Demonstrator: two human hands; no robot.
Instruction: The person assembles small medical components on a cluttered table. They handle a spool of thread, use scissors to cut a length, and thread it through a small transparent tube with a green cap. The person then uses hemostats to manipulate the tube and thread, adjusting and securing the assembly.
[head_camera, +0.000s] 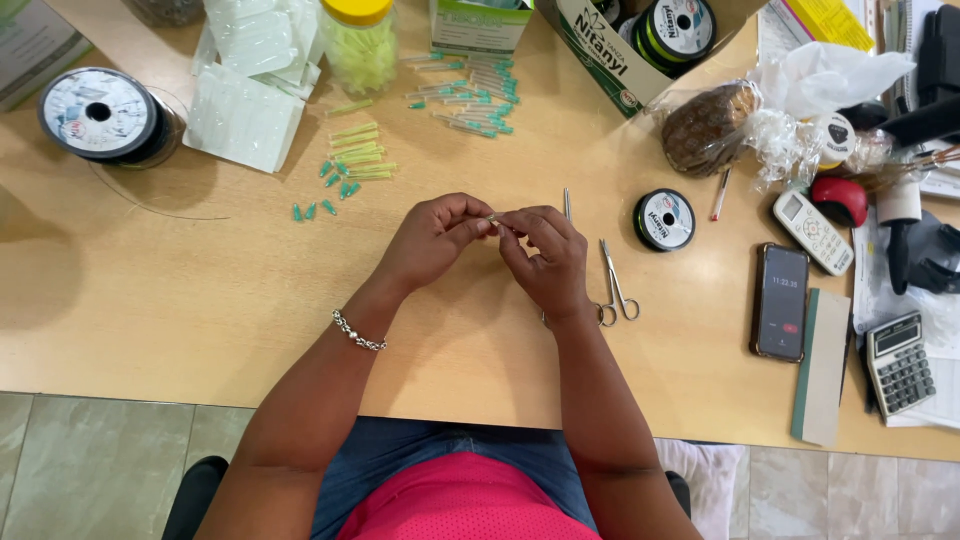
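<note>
Over the worktop (150, 300), we pinch a thin pale tube (493, 218).
Left hand (432, 240) and right hand (545, 260) both grasp it; bare wood surrounds, scissors (612, 285) just beside.

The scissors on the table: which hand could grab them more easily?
The right hand, probably. The scissors lie right beside it, while the left hand sits on the far side. Both hands now pinch a small piece.

Table (150, 300) looks like smooth light wood laminate with a soft sheen. Scissors (615, 290) are shiny metal, the phone (780, 300) glossy glass, and the jar (360, 45) clear plastic with a yellow lid.
</note>
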